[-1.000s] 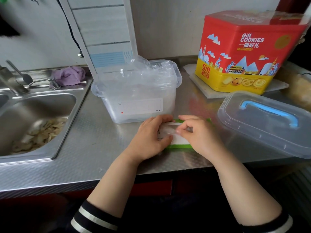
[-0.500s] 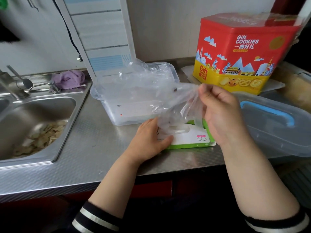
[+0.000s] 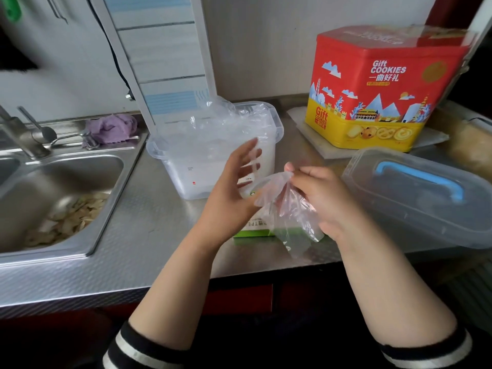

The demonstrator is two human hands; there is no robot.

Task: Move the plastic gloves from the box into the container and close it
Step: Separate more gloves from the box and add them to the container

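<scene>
**glove held above the box, container open**

head view: a thin clear plastic glove (image 3: 286, 206) is pinched at its top by the right hand (image 3: 326, 201), thumb and fingertips closed on the film, and it hangs down over the green and white glove box (image 3: 254, 231) lying on the steel counter (image 3: 149, 235). the left hand (image 3: 234, 193) is raised just beside the glove, fingers spread and loose, nothing gripped. the clear container (image 3: 221, 155) is seen behind the hands, uncovered, with crumpled clear gloves heaped in it. its lid (image 3: 426, 198), blue handle up, is resting to the right on the counter. a red cookie tin (image 3: 383, 86) is set behind the lid; a sink (image 3: 61, 193) is seen at left.
</scene>
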